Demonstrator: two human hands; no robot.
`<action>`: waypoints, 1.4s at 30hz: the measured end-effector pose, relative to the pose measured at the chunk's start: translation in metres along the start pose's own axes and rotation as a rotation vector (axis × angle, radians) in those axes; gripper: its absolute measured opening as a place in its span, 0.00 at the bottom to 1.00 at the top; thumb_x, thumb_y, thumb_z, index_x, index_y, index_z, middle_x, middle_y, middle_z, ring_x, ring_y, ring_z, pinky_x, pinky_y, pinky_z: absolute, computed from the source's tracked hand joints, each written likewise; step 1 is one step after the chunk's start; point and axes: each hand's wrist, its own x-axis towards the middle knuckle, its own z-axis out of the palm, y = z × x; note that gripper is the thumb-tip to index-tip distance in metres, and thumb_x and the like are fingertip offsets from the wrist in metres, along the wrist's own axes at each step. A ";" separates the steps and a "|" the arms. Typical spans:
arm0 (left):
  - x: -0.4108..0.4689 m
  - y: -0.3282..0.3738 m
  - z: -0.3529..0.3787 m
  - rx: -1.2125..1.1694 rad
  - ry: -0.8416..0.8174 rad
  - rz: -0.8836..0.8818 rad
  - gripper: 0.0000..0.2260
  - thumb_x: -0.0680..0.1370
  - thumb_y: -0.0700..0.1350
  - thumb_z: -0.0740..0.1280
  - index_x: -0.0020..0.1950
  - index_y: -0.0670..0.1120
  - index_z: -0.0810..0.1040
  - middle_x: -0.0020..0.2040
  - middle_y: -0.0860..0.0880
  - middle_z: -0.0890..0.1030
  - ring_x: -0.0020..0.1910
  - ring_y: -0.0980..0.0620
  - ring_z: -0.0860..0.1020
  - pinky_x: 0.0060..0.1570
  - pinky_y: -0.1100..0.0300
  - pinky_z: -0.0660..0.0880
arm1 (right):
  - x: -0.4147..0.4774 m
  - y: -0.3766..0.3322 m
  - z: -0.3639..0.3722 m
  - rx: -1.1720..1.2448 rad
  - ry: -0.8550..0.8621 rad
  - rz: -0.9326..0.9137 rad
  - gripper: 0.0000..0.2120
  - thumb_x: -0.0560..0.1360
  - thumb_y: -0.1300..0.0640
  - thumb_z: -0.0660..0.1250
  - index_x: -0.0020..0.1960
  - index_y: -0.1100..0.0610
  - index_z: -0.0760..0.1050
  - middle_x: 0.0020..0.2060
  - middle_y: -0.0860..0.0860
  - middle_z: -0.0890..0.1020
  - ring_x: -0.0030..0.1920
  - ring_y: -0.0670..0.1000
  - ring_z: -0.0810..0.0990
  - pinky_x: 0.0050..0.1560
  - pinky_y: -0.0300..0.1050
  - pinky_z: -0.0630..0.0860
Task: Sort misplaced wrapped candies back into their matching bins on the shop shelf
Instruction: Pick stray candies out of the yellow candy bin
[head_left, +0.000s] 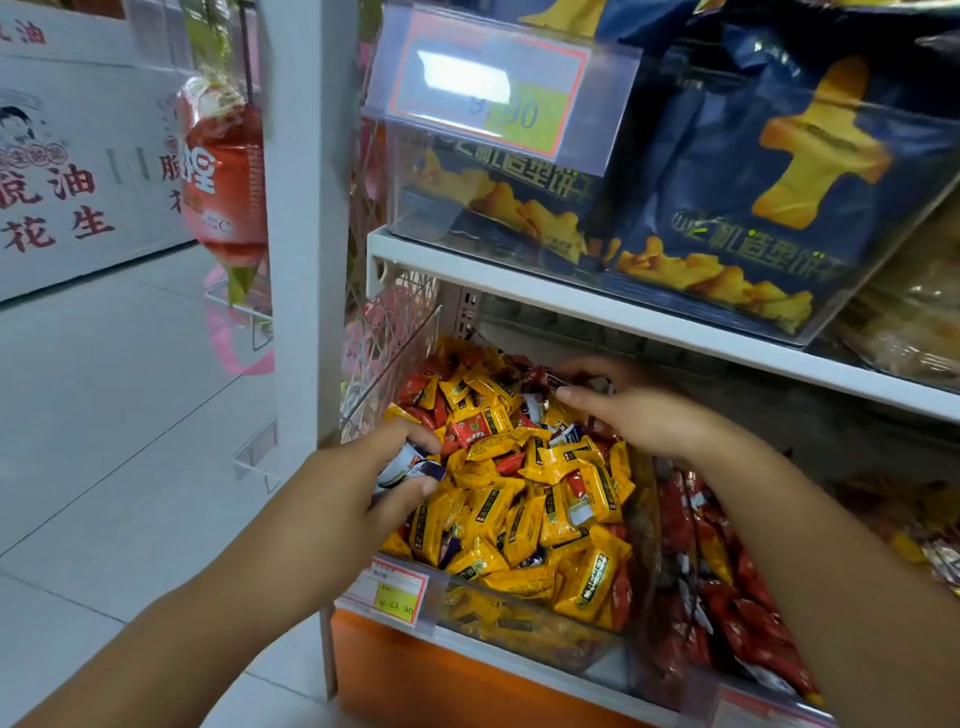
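Observation:
A clear plastic bin (524, 626) on the lower shelf is full of yellow wrapped candies (524, 514), with red ones (470, 431) and a few purple-and-white ones (569, 434) mixed in. My left hand (358, 478) hovers over the bin's left side, shut on a bunch of purple-and-white candies (408, 465). My right hand (639, 410) reaches deep into the back of the bin, fingers spread over the pile among dark wrapped candies; whether it grips one is hidden. The neighbouring bin (727, 597) to the right holds mostly red candies.
Above sits a white shelf (519, 278) with a clear box of dark blue biscuit bags (753, 171) and a price tag (493, 88). A second price tag (397, 592) is on the bin front. A white post (306, 208) and hanging red packets (226, 176) stand left.

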 end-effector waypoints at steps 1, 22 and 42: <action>0.000 0.001 0.001 0.004 -0.004 -0.003 0.06 0.77 0.55 0.65 0.51 0.65 0.71 0.35 0.45 0.76 0.33 0.48 0.74 0.30 0.57 0.70 | -0.004 0.001 -0.002 0.024 -0.016 0.028 0.13 0.80 0.47 0.60 0.65 0.43 0.70 0.42 0.42 0.76 0.39 0.43 0.77 0.40 0.37 0.72; 0.000 0.008 0.001 -0.003 -0.002 0.003 0.06 0.77 0.53 0.65 0.51 0.64 0.72 0.42 0.58 0.77 0.38 0.53 0.75 0.34 0.64 0.71 | -0.015 0.013 0.006 -0.236 -0.091 -0.012 0.12 0.80 0.59 0.61 0.59 0.45 0.73 0.44 0.46 0.73 0.33 0.44 0.72 0.28 0.33 0.66; -0.002 0.008 0.006 0.013 -0.018 0.000 0.07 0.78 0.52 0.65 0.51 0.64 0.71 0.37 0.67 0.75 0.31 0.60 0.73 0.33 0.68 0.69 | -0.004 0.012 0.027 -0.409 -0.119 -0.055 0.11 0.80 0.51 0.62 0.62 0.47 0.71 0.57 0.47 0.74 0.50 0.47 0.70 0.46 0.43 0.66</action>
